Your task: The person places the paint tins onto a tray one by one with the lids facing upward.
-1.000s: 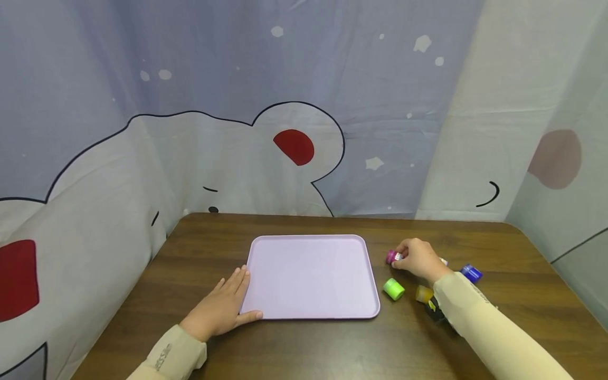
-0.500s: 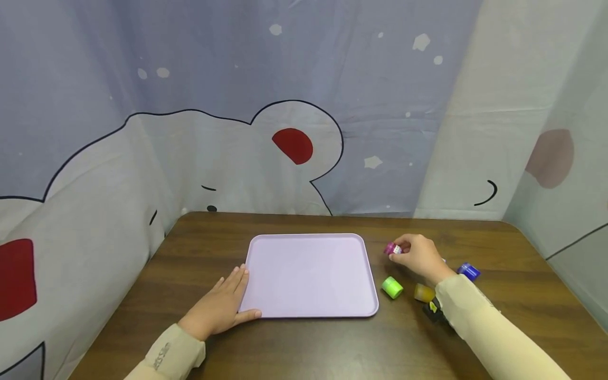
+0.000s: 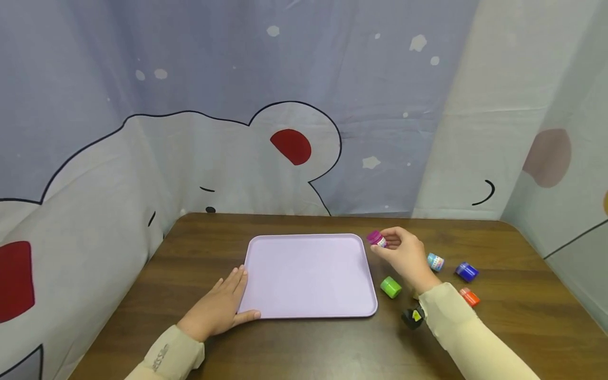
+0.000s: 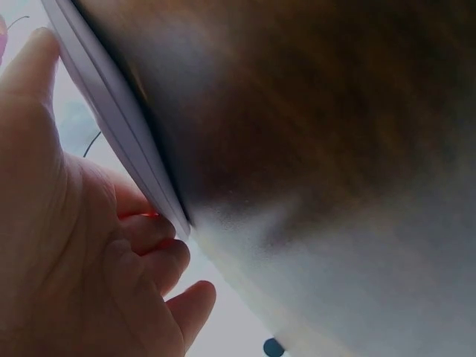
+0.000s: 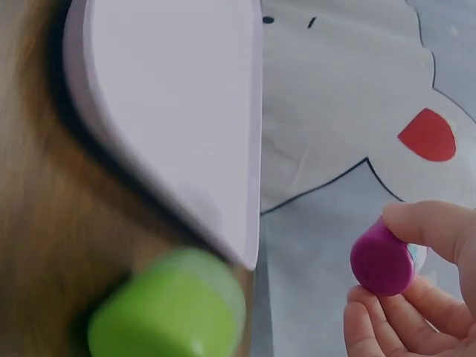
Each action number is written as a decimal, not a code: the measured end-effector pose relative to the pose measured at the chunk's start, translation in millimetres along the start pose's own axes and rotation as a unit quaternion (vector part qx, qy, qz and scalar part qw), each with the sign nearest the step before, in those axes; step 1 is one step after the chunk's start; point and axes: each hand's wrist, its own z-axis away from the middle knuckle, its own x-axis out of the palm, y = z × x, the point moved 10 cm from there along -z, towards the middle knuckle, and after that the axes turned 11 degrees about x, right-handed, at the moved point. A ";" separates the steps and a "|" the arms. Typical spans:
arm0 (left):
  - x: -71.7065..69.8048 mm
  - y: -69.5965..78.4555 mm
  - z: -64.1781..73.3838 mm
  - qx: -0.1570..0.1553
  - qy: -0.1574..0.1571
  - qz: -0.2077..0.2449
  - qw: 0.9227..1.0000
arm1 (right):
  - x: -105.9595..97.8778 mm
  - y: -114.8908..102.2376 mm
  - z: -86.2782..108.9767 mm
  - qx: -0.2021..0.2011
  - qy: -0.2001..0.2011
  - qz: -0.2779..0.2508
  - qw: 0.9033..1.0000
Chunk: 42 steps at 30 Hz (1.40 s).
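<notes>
The tray (image 3: 311,277) touching the left hand (image 3: 215,310) looks like smooth, satin plastic; the purple jar (image 3: 375,238) in the right hand (image 3: 407,257) has smooth plastic, and the green jar (image 3: 390,287) near that hand is glossier. Below both, the wood-grained table (image 3: 294,348) shines faintly; beyond them hangs a matt cloth curtain (image 3: 228,153).

One tray (image 3: 311,277), one table (image 3: 304,351), two hands (image 3: 216,309) (image 3: 407,257), five small jars (image 3: 377,238) (image 3: 390,287) (image 3: 435,262) (image 3: 467,272) (image 3: 469,296) (perhaps a sixth jar (image 3: 415,295), mostly hidden).
</notes>
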 end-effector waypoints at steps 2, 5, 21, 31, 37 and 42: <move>0.5 0.0 0.2 0.001 0.000 0.001 1.000 | 4.7 -1.5 1.9 0.005 0.003 -0.021 1.000; 0.8 -0.1 -0.1 0.002 0.001 0.000 1.000 | 12.5 -3.1 5.0 0.016 0.009 -0.046 0.999; 0.0 0.1 -0.4 0.002 -0.001 0.004 1.000 | 61.7 -13.4 20.2 0.052 0.025 -0.217 0.975; 0.3 0.6 -0.4 0.002 0.001 0.006 1.000 | 107.1 -31.0 29.9 0.048 0.029 -0.261 0.964; 0.2 0.6 -1.1 0.004 0.005 0.005 1.000 | 135.2 -37.9 31.8 0.052 0.019 -0.266 0.962; -0.8 0.7 -1.2 0.004 0.004 0.003 1.000 | 153.4 -40.3 31.7 0.064 0.012 -0.282 0.957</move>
